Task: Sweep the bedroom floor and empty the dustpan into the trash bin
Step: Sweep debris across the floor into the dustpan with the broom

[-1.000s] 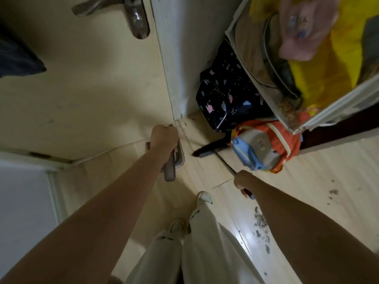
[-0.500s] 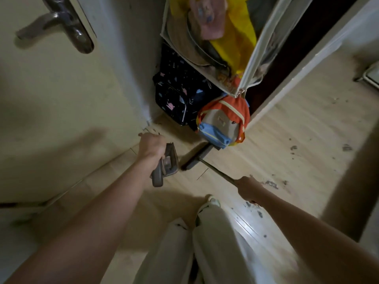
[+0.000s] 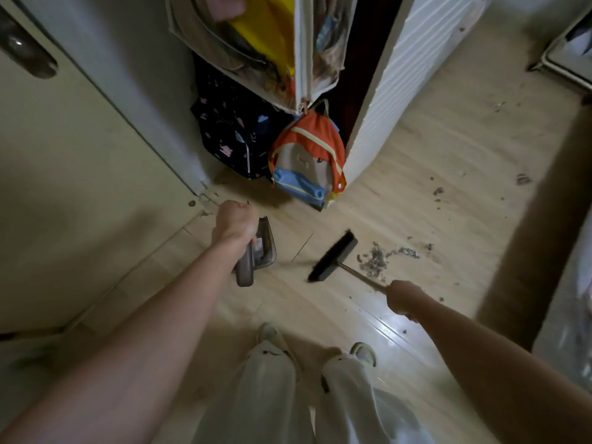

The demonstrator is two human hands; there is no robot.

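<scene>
My left hand (image 3: 235,221) grips the handle of a grey-brown dustpan (image 3: 261,253), held above the wooden floor (image 3: 416,161) with its tray facing right. My right hand (image 3: 404,298) grips the thin metal handle of a black broom; its broom head (image 3: 333,259) rests on the floor between the dustpan and a pile of grey dust (image 3: 376,259). More dust specks (image 3: 437,192) lie scattered further right. No trash bin is in view.
An orange, grey and blue backpack (image 3: 307,161) and a dark patterned bag (image 3: 235,136) sit against a hanging fabric organiser (image 3: 266,49). A door (image 3: 64,149) stands at left, a white cabinet side (image 3: 394,81) at centre right. My feet (image 3: 362,352) are below.
The view has swung right. The broom head has been drawn out from beside the backpack toward me and now lies near the dust pile. The dustpan stays in my left hand.
</scene>
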